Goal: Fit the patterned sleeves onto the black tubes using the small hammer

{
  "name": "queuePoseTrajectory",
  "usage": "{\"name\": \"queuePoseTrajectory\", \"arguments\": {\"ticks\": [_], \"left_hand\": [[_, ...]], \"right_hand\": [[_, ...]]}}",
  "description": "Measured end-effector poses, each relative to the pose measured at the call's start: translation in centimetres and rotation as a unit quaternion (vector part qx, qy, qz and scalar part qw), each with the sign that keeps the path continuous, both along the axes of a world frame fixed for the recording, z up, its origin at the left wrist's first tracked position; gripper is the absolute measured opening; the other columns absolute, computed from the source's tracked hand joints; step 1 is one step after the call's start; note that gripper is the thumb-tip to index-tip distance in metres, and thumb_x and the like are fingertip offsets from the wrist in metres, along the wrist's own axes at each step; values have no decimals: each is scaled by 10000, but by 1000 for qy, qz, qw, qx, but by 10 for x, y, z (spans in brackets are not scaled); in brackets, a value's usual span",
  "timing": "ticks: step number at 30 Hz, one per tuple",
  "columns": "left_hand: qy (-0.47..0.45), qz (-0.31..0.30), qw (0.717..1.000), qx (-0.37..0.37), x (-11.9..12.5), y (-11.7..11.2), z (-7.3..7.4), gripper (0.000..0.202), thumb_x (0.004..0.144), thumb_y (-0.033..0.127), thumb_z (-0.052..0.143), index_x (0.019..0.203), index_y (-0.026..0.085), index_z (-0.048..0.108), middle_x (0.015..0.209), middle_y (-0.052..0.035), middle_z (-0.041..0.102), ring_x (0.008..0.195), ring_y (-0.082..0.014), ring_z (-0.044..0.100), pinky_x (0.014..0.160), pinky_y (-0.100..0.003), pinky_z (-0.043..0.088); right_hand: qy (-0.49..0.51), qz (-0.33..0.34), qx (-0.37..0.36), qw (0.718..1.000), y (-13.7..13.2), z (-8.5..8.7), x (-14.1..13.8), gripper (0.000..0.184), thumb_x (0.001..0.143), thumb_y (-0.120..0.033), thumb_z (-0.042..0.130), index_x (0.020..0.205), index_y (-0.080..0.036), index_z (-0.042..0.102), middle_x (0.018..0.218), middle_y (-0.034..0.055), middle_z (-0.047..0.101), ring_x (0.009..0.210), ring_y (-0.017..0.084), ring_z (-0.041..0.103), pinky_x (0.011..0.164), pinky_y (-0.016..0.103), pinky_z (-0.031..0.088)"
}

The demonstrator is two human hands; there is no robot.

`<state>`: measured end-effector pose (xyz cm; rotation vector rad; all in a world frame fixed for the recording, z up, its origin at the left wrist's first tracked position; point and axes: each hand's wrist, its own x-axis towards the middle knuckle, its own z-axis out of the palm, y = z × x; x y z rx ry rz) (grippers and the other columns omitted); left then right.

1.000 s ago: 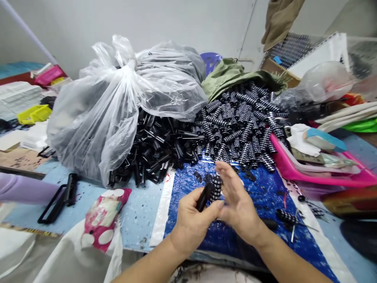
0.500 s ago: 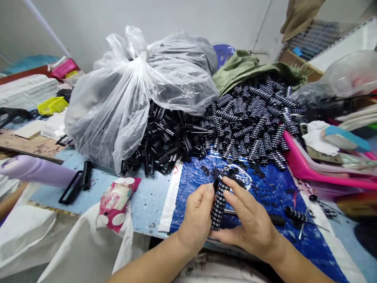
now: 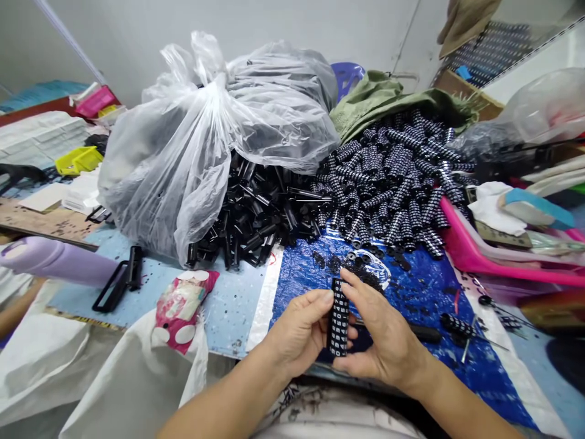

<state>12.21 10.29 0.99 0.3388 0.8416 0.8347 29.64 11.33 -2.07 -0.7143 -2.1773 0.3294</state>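
My left hand (image 3: 299,329) and my right hand (image 3: 381,335) both grip one black roller with white dots (image 3: 339,317), held upright between them just above the blue sheet (image 3: 411,299). Fingers of both hands are curled round it. Behind lies a heap of the same dotted rollers (image 3: 393,177), and left of that a heap of plain black plastic tubes (image 3: 260,213). Small black rings (image 3: 361,262) are scattered on the sheet just beyond my hands.
A big clear plastic bag (image 3: 205,134) rests on the tubes. A pink tray (image 3: 493,262) stands at the right, a black-handled tool (image 3: 457,326) near it. A lilac cylinder (image 3: 55,259), a black frame (image 3: 116,283) and a pink dotted pouch (image 3: 183,308) lie at the left.
My right hand closed onto the dotted roller, which now sits fully over the black piece my left hand held. Both hands drew slightly nearer to me.
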Motion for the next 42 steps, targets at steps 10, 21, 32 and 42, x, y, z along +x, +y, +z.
{"name": "queuePoseTrajectory", "arguments": {"ticks": [10,21,32,42], "left_hand": [[536,-29,783,314,-69,15,-24,192,843,352,696,936,187,725,883,-49,682,832,-193,598,780,-302,432],[566,-220,740,288,-86,46,-29,294,699,408,777,691,176,596,611,50,458,580,-115,395,536,-243,243],[574,-272,717,285,-81,65,-35,379,588,389,823,660,199,503,593,56,465,573,-129,392,550,-264,250],[518,-379,723,257,-186,-3,70,250,711,369,780,691,189,606,603,34,473,554,-119,396,514,-245,278]], "right_hand": [[-130,-131,-21,983,-23,-42,29,151,988,-224,516,1089,-171,616,929,76,658,803,201,652,737,341,541],[-111,-107,-49,987,-1,-21,-7,111,997,-201,489,1054,-180,583,794,34,610,660,165,620,623,290,483],[-133,16,-18,991,-20,-14,-26,147,991,-192,489,1090,-156,591,720,31,604,606,167,583,550,292,454],[-115,-53,23,992,-4,-38,25,197,1005,-333,517,1022,-194,656,898,39,687,761,170,647,758,313,489]]}}
